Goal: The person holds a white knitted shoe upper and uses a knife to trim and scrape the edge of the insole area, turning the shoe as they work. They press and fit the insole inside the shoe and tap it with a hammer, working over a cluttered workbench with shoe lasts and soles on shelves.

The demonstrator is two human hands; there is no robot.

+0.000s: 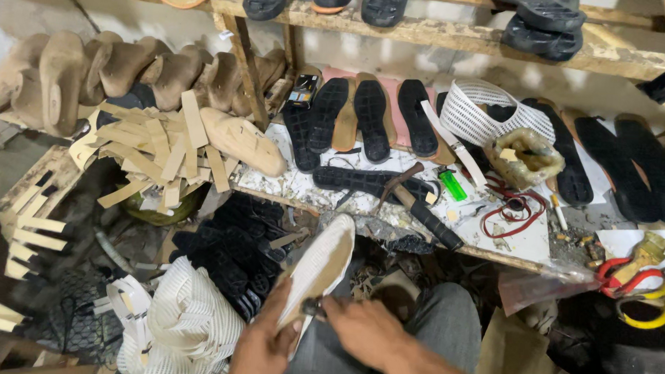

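sole (319, 270) braced upright in left hand (263, 348), fingers clamped along edge; right hand (367, 329) pinching small dark tool (312, 307) against it. best kept steady, pressure light.

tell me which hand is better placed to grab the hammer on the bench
Probably the right hand. It lies on the hammer's side, below it, pinching only a small tool, while the left hand grips the white shoe upper and would have to let go.

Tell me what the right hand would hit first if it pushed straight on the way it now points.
The right hand points left, toward the white shoe piece held by the left hand. It would likely meet that piece first, at its lower end, where a small dark tool already touches it; depth is unclear.
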